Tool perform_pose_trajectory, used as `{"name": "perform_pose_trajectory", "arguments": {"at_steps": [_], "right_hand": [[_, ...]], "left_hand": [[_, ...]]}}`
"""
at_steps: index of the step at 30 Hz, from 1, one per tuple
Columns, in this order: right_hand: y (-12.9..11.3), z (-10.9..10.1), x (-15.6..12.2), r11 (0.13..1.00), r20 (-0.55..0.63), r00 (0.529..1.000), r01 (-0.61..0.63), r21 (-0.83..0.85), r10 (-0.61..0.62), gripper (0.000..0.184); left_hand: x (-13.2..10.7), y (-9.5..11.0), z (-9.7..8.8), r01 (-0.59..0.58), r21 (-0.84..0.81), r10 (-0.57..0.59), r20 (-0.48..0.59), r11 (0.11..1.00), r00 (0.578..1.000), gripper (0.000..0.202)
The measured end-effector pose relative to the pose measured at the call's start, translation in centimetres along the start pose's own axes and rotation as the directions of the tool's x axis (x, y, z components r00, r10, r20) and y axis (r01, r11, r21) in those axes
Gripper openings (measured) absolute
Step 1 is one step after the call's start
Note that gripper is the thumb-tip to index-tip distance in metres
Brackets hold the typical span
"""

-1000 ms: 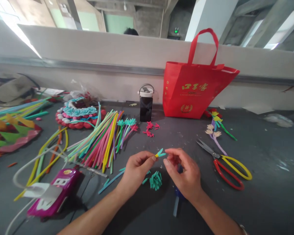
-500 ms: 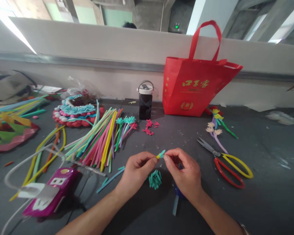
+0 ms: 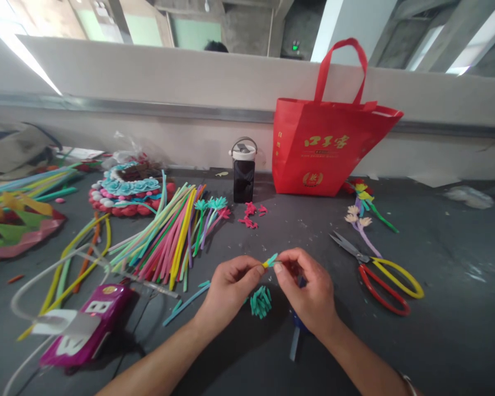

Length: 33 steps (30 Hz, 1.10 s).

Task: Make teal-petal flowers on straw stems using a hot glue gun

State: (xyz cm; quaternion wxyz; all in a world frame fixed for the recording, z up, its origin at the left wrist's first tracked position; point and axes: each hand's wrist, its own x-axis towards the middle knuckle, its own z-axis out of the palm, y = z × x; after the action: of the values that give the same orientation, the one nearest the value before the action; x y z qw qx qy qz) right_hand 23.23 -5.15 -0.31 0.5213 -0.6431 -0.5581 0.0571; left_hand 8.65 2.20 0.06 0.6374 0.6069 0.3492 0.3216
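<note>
My left hand (image 3: 229, 287) pinches a tiny yellow and teal flower piece (image 3: 269, 260) between thumb and fingers. My right hand (image 3: 305, 289) meets it from the right, thumb and forefinger closed on the teal tip of the same piece. Both hands hover just above the dark table (image 3: 437, 330). Right below them lies a small heap of teal cut pieces (image 3: 260, 302). A blue object (image 3: 296, 335) lies under my right palm, mostly hidden.
A fan of coloured foam sticks (image 3: 169, 234) lies to the left, a magenta glue gun (image 3: 82, 330) at near left, red-and-yellow scissors (image 3: 379, 275) to the right. Behind stand a black bottle (image 3: 243, 173) and a red tote bag (image 3: 330, 146). Finished flowers (image 3: 363, 212) and a floral wreath (image 3: 127, 190) lie further back.
My right hand has closed in on the little flower piece; its fingers now touch the teal tip where there was a gap. The view has shifted slightly.
</note>
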Motion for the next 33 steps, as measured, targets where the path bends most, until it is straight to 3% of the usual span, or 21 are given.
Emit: {"name": "perform_pose_trajectory", "arguments": {"at_steps": [5,10,27,33], "right_hand": [[-0.08,-0.33,-0.09,0.999,0.012,1.0,0.0,0.045,-0.001,0.014],[-0.22,-0.45,0.21,0.998,-0.005,0.999,0.036,0.05,-0.036,0.006],[-0.3,-0.11,0.49,0.999,-0.023,0.999,0.045,0.003,-0.045,0.013],[-0.09,-0.49,0.21,0.996,-0.017,1.0,-0.02,0.089,0.022,0.01]], "left_hand": [[0.07,0.04,-0.04,-0.047,0.059,0.046,0.021,0.997,0.999,0.027],[0.04,0.17,-0.01,-0.072,0.103,0.068,0.045,0.992,0.997,0.026],[0.0,-0.1,0.06,-0.029,0.069,0.027,0.04,0.997,0.999,0.027],[0.11,0.12,-0.05,0.01,0.006,-0.01,0.046,1.0,0.999,0.029]]}}
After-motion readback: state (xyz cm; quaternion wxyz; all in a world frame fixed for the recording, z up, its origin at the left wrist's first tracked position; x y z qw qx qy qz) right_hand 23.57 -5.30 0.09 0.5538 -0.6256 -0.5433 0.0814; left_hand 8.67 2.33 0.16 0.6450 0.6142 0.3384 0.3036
